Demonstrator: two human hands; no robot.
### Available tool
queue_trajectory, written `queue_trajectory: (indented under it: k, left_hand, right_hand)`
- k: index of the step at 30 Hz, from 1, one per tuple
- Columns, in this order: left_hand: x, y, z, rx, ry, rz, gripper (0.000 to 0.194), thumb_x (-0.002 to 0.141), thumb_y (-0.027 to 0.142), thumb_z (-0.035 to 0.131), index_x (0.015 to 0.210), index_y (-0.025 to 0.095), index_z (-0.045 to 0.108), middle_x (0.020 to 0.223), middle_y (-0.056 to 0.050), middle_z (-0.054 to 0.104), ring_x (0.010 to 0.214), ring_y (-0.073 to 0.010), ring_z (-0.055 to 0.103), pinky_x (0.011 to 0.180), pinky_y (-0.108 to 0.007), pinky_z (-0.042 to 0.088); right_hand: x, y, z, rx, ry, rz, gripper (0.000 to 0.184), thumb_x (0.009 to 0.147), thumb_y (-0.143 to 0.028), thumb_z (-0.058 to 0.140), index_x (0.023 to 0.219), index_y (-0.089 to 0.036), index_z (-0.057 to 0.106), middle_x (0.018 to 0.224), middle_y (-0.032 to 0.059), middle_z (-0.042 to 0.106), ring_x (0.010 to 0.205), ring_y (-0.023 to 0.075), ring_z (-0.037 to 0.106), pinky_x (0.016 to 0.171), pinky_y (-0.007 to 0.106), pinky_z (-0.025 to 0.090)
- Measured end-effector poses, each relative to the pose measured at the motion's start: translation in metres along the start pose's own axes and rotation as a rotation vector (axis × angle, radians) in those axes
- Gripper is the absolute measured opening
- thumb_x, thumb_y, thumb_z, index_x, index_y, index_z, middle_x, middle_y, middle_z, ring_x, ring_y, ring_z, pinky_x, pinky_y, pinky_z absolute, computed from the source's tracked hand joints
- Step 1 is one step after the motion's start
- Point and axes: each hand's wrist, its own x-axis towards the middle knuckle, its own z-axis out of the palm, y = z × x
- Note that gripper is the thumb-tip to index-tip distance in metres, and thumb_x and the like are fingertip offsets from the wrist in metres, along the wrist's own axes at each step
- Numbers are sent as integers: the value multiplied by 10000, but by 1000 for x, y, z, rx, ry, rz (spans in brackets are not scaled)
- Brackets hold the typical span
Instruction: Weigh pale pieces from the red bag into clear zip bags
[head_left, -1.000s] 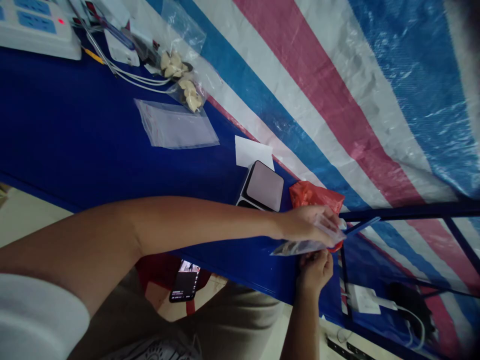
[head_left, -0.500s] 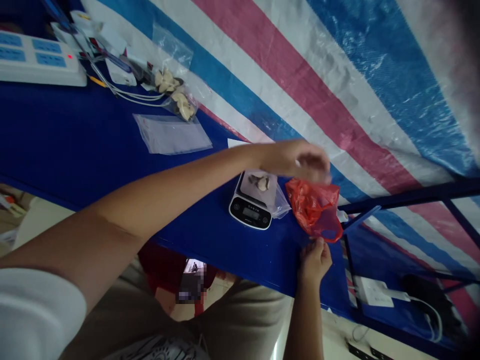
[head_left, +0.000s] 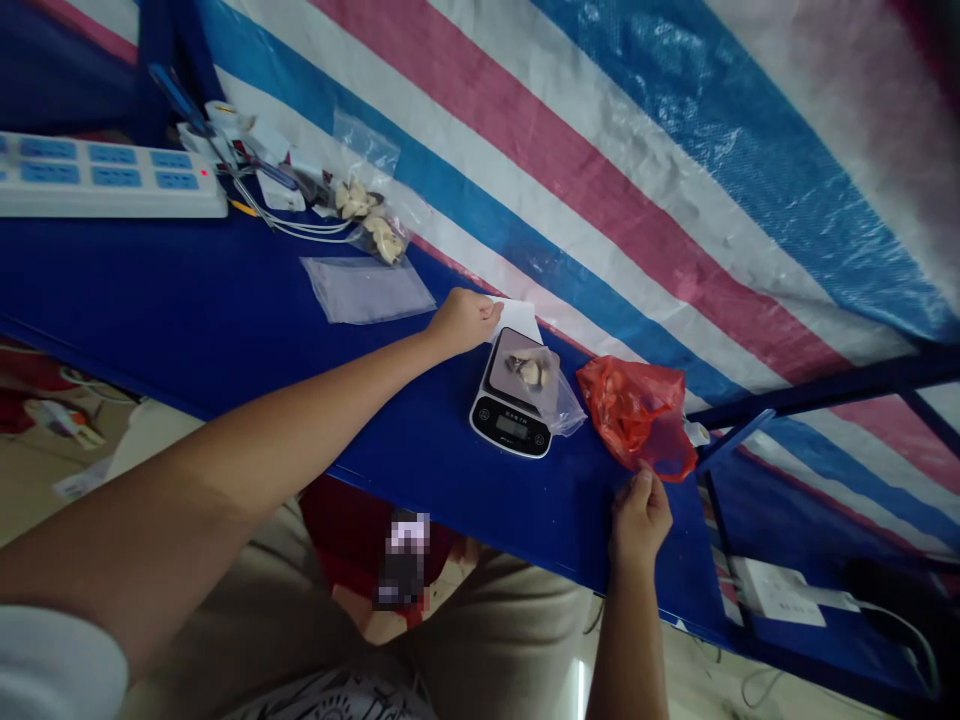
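My left hand [head_left: 463, 320] reaches across the blue table, fingers curled, with the thumb pinching the corner of a white paper [head_left: 521, 318] behind a small digital scale [head_left: 512, 425]. On the scale's plate lies a clear bag with pale pieces [head_left: 534, 372]. To the right of the scale sits a crumpled red plastic bag [head_left: 637, 412]. My right hand [head_left: 640, 515] is at the table's near edge, fingers closed on the red bag's lower edge.
An empty clear zip bag [head_left: 367, 290] lies left of the scale. Beyond it are clear bags of pale pieces [head_left: 371, 215], white cables and a white power strip [head_left: 105, 180]. A striped tarp [head_left: 675, 150] backs the table. A phone [head_left: 405, 560] rests on my lap.
My left hand set the clear bag on the scale, then drew back from above the red bag to the white paper. My right hand stayed at the red bag's edge.
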Motion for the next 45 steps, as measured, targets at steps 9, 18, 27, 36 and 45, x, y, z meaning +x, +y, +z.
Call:
queue_trajectory:
  k: [9,18,27,36,45]
  left_hand:
    - [2,-9,-5,31,-9,12,501,857,334,535,548,228,155,540,44,173,560,-129,226,606,-328,192]
    - [10,-15,-2,1,5,-21,351,783,236,613,565,217,339,547,49,379,554,-112,358,601,-298,273]
    - [16,-23,0,-101,-94,-159,524,989,302,374,574,161,660,504,-25,601,538,-130,574,699,-264,477]
    - [19,-21,-4,-52,-154,-242,468,890,211,467,426,206,407,385,7,323,463,-126,404,573,-301,363]
    - [22,-28,1,-158,-163,-217,546,961,380,433,448,196,458,438,-15,489,503,-132,487,653,-303,405]
  right_hand:
    - [-6,-17,3,-286,-19,-81,541,824,-713,626,829,-172,653,661,36,666,534,147,530,534,270,408]
    - [-7,-14,3,-262,-79,-116,569,776,-723,691,881,-164,707,730,63,728,614,173,614,624,281,459]
    - [-4,-9,4,-239,-54,-171,498,776,-649,729,901,-167,730,708,61,733,695,211,678,710,314,512]
    - [-3,-1,-1,-308,26,-365,467,796,-615,717,900,-165,781,952,121,760,906,263,708,902,405,537]
    - [38,-48,-2,-555,247,-301,464,826,-550,664,1025,-156,808,926,134,784,843,297,714,816,392,520]
